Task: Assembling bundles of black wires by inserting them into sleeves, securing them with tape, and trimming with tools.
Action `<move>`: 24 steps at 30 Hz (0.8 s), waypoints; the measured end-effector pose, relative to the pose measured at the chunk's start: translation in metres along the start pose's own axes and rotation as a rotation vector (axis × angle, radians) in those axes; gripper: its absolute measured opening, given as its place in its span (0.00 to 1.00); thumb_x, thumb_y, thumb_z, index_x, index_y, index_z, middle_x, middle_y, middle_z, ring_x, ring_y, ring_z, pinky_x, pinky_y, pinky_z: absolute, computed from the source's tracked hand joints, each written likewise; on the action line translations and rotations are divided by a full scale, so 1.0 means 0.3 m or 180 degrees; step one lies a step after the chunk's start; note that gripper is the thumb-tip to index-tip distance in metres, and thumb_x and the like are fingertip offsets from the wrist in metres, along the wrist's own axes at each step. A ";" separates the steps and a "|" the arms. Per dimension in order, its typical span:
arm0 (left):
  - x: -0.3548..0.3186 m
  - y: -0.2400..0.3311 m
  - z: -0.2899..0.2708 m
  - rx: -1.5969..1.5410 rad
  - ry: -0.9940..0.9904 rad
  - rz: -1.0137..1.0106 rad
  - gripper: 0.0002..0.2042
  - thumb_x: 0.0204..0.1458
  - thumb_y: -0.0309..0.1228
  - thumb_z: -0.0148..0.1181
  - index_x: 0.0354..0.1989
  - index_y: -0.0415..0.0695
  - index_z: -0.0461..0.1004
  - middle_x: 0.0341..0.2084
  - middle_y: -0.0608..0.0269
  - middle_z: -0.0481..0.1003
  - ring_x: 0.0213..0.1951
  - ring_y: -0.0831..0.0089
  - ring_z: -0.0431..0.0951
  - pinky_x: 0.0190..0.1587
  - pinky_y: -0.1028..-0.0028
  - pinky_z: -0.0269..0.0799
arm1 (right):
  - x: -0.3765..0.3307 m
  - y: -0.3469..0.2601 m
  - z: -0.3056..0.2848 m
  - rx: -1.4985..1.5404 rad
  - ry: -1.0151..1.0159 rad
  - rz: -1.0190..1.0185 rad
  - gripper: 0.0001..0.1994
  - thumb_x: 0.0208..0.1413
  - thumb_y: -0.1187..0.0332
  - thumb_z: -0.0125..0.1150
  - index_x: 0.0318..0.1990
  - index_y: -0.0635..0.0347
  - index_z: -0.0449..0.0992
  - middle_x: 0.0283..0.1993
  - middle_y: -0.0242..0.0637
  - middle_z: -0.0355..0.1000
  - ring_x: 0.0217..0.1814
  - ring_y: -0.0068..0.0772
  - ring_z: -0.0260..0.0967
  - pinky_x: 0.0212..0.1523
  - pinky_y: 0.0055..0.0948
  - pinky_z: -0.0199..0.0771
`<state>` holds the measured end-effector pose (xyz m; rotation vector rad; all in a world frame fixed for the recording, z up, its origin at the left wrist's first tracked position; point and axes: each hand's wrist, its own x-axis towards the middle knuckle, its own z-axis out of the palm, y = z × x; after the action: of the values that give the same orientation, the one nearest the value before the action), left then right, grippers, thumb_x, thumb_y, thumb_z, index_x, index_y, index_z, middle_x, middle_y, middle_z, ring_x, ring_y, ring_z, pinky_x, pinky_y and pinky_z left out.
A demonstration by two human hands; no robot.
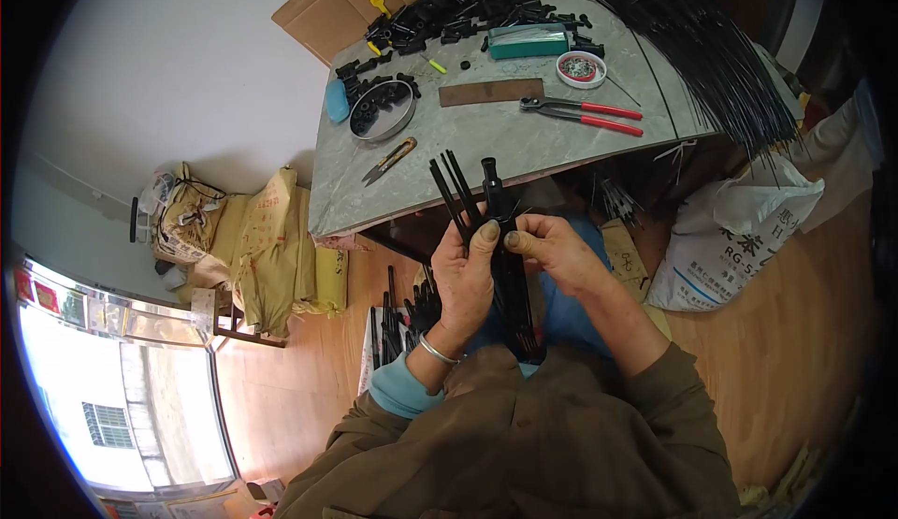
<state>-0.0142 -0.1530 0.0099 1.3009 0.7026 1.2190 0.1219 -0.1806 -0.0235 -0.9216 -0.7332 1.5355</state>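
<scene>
Above my lap stands a black rod-and-tube assembly [513, 285] that looks like a folded umbrella frame, its round socket end pointing toward the table. My left hand [465, 271] is closed around its near-left side, thumb pressed on it, with several thin black rods [453, 187] fanning up past the fingers. From the right, my right hand [561, 255] pinches the same assembly near its collar, thumb close to the left thumb. The fingertips behind the assembly are hidden. Thin rod ends show at its lower end, by my lap.
On the grey table [374, 192] lie red-handled pincers [585, 115], thread snips [390, 161], a brown strip [491, 93], a round tray [383, 110] of black parts, a teal box [528, 42] and a rod bundle [697, 47]. Sacks [734, 238] stand on the floor at right and left.
</scene>
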 end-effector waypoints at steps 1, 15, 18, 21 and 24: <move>-0.002 0.001 -0.002 -0.0025 0.0016 -0.0047 0.13 0.58 0.31 0.56 0.49 0.37 0.70 0.37 0.68 0.74 0.39 0.83 0.71 0.45 0.81 0.67 | -0.003 0.000 0.008 -0.0009 -0.0008 -0.0010 0.08 0.55 0.65 0.63 0.33 0.60 0.75 0.26 0.20 0.67 0.25 0.10 0.56 0.25 0.13 0.57; 0.015 0.003 -0.024 -0.0452 -0.0076 -0.0522 0.13 0.56 0.29 0.58 0.48 0.38 0.71 0.37 0.69 0.74 0.39 0.83 0.72 0.45 0.81 0.68 | -0.043 0.009 0.101 -0.1071 0.0657 -0.1156 0.07 0.58 0.68 0.58 0.34 0.65 0.73 0.27 0.24 0.67 0.30 0.14 0.59 0.31 0.17 0.63; 0.009 0.001 -0.016 -0.0436 -0.0014 -0.0390 0.13 0.56 0.28 0.58 0.48 0.39 0.71 0.37 0.69 0.74 0.39 0.83 0.72 0.45 0.81 0.68 | -0.055 -0.005 0.110 -0.0962 0.0653 -0.1105 0.07 0.58 0.69 0.58 0.34 0.65 0.73 0.27 0.24 0.67 0.30 0.14 0.59 0.32 0.18 0.63; 0.006 -0.006 -0.011 -0.0504 0.0001 -0.0362 0.12 0.56 0.27 0.58 0.48 0.38 0.71 0.38 0.69 0.74 0.39 0.83 0.72 0.45 0.81 0.68 | -0.056 -0.002 0.104 -0.1018 0.0684 -0.1125 0.07 0.59 0.69 0.57 0.34 0.65 0.73 0.28 0.24 0.67 0.31 0.14 0.59 0.32 0.18 0.63; 0.007 0.000 -0.001 -0.0554 0.0080 -0.0326 0.13 0.56 0.27 0.59 0.48 0.38 0.71 0.38 0.68 0.75 0.39 0.82 0.72 0.45 0.81 0.68 | -0.056 -0.008 0.098 -0.1075 0.0672 -0.1263 0.07 0.58 0.69 0.58 0.33 0.64 0.74 0.27 0.23 0.66 0.29 0.13 0.59 0.30 0.17 0.62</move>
<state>-0.0139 -0.1510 0.0104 1.0949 0.6580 1.1876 0.0984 -0.1956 -0.0040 -1.0910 -0.9725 0.9669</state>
